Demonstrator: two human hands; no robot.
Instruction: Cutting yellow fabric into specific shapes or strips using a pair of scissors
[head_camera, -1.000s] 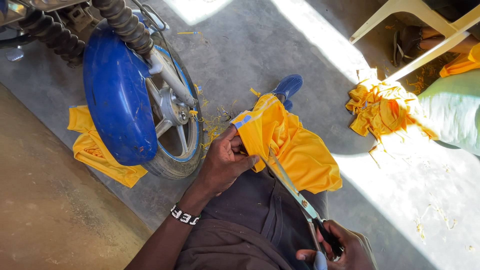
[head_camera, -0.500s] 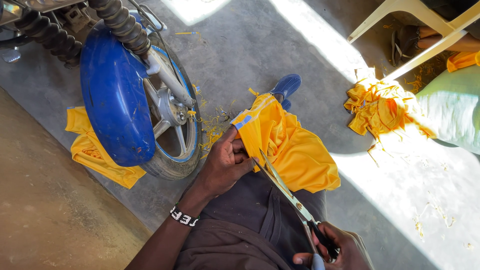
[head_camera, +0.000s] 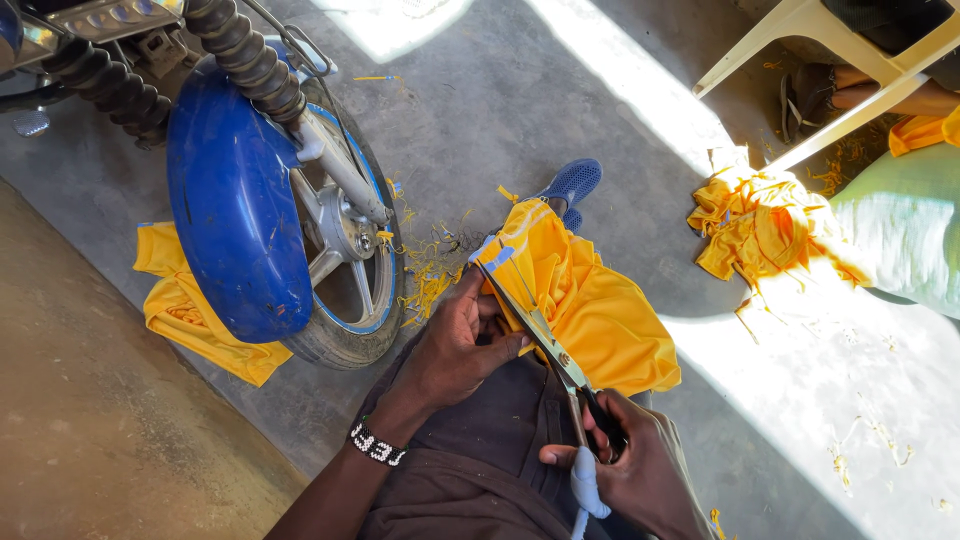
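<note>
**Q:** So what were the hands actually doing?

**A:** Right hand (head_camera: 640, 465) was low in the view, fingers curled through the dark handles of a pair of scissors (head_camera: 545, 345), gripping them. The blades ran up and to the left from that hand, and looked nearly shut, with the tips at the folded edge of the yellow cloth (head_camera: 590, 300). Left hand (head_camera: 460, 345) came in from the lower left, wrist bent a little, fingers closed around the cloth's near edge right beside the blades. A black-and-white beaded bracelet (head_camera: 377, 445) sat on that wrist.

**Q:** And where was the cloth?

**A:** Draped over the person's knee, on dark trousers (head_camera: 480, 460), bunched up and hanging off towards the right. A blue shoe (head_camera: 572, 185) poked out just past it.

**Q:** Anything else around?

**A:** Yeah, a motorbike front wheel (head_camera: 350, 270) with a blue mudguard (head_camera: 235, 200) stood to the left, more yellow fabric (head_camera: 185, 310) under it, yellow scraps (head_camera: 430, 270) on the concrete between. Another yellow pile (head_camera: 760, 230) lay off to the right, near pale plastic chair legs (head_camera: 830, 60).
</note>
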